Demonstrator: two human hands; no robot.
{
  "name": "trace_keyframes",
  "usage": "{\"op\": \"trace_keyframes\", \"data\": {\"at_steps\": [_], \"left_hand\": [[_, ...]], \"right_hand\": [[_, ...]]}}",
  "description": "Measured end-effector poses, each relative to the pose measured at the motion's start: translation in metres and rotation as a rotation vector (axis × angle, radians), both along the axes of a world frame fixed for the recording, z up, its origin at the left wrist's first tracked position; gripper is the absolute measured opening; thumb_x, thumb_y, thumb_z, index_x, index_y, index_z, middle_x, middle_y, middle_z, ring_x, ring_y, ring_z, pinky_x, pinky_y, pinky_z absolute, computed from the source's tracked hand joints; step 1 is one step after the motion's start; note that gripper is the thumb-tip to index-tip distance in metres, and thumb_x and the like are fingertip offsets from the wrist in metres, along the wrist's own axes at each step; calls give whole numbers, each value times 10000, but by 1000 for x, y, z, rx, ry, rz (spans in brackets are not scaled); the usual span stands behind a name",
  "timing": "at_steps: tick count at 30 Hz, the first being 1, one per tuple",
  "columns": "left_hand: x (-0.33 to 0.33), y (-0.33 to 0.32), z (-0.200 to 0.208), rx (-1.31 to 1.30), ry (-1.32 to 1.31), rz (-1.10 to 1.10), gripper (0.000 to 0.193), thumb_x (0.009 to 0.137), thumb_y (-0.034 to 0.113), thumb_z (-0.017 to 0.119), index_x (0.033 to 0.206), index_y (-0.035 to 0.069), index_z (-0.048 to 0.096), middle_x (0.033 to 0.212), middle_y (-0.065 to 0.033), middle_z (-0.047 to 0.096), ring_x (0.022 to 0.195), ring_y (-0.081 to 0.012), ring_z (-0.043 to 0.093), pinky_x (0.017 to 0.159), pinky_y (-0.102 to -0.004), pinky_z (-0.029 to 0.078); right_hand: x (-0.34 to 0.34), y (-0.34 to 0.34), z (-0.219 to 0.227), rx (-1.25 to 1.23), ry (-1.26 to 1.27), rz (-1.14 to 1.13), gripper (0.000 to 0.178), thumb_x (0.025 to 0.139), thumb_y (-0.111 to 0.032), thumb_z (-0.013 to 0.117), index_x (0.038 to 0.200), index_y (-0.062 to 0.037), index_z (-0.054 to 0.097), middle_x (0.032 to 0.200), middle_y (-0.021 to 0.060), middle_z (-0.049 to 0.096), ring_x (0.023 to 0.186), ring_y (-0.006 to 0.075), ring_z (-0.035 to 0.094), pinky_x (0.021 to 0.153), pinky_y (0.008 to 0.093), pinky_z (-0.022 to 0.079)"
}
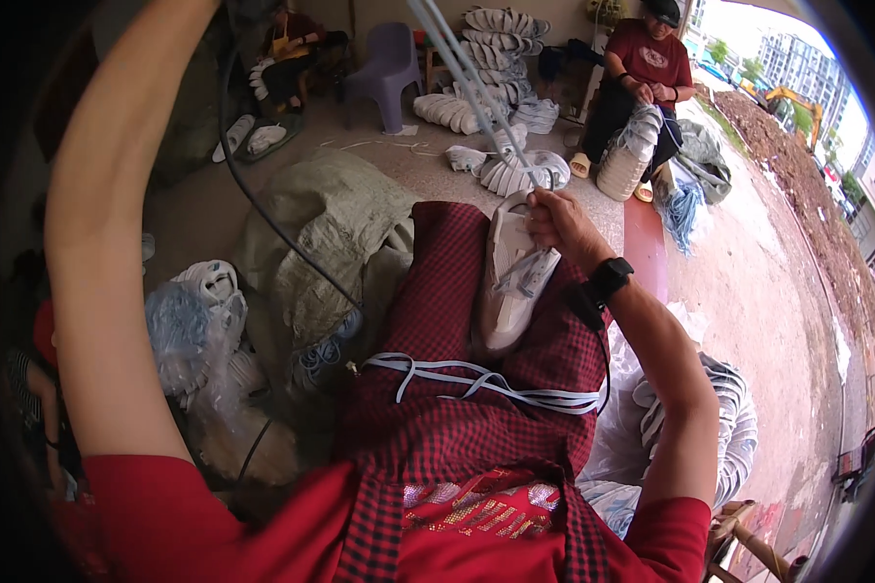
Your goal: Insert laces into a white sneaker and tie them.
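Note:
A pale sneaker (506,316) stands tilted between my knees, with clear plastic and a bluish piece showing on its upper. My right hand (562,229) is closed at its far end, by the lacing. What exactly lies between the fingertips is partly hidden. Light grey-blue shoelaces (476,87) stretch tautly from the shoe up past the top edge of the picture. My left arm (102,233) reaches high along the left side, and its hand is out of the picture. More pale laces (486,377) lie across the checked apron (437,428) on my lap.
A green woven sack (335,199) and bagged shoe parts (199,321) are at my left. Stacked pale shoe uppers (734,428) lie at my right. Ahead are a purple chair (389,68), heaps of uppers (501,49), and a seated co-worker (651,58) handling similar pieces.

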State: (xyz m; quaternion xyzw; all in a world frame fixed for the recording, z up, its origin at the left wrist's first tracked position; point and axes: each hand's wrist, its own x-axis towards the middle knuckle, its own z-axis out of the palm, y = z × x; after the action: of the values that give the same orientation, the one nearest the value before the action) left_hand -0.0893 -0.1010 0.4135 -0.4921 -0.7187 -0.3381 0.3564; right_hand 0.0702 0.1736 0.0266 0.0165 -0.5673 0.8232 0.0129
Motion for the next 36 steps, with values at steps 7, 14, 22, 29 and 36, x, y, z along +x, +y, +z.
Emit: {"op": "trace_keyframes", "data": {"at_steps": [7, 14, 22, 29, 36], "left_hand": [[93, 32, -301, -254, -70, -364, 476, 792, 47, 737, 1207, 91, 509, 1062, -94, 567, 801, -204, 602, 700, -342, 510], [118, 36, -428, -310, -606, -429, 236, 778, 36, 731, 957, -1, 582, 837, -110, 581, 727, -210, 610, 655, -333, 515], [102, 45, -436, -276, -407, -385, 83, 815, -28, 619, 897, -32, 604, 831, -144, 586, 719, -258, 629, 644, -353, 504], [114, 42, -424, -280, -501, -431, 82, 822, -16, 615, 901, -32, 599, 815, -144, 544, 692, -258, 600, 644, -361, 501], [114, 46, -434, -302, -424, -331, 65, 829, 25, 643, 882, -3, 617, 834, -141, 550, 728, -303, 607, 657, -399, 490]], "right_hand": [[0, 1, -3, -1, 13, 25, 183, 993, -189, 457, 856, -85, 517, 619, -81, 312, 498, 50, 298, 420, 238, 214], [-8, -5, -9, 14, 24, 15, 163, 1003, -166, 446, 909, -49, 509, 622, -77, 302, 495, 41, 289, 412, 231, 197], [-8, -5, -11, 119, 99, 11, 151, 998, -142, 438, 902, -49, 510, 625, -73, 308, 503, 38, 288, 412, 226, 206], [-4, -8, -9, 75, 61, -19, 155, 998, -150, 440, 904, -47, 509, 641, -73, 303, 509, 38, 294, 418, 219, 216], [-5, -11, -8, 29, 36, -46, 167, 992, -169, 450, 880, -62, 510, 630, -74, 308, 497, 43, 292, 416, 226, 205]]}}
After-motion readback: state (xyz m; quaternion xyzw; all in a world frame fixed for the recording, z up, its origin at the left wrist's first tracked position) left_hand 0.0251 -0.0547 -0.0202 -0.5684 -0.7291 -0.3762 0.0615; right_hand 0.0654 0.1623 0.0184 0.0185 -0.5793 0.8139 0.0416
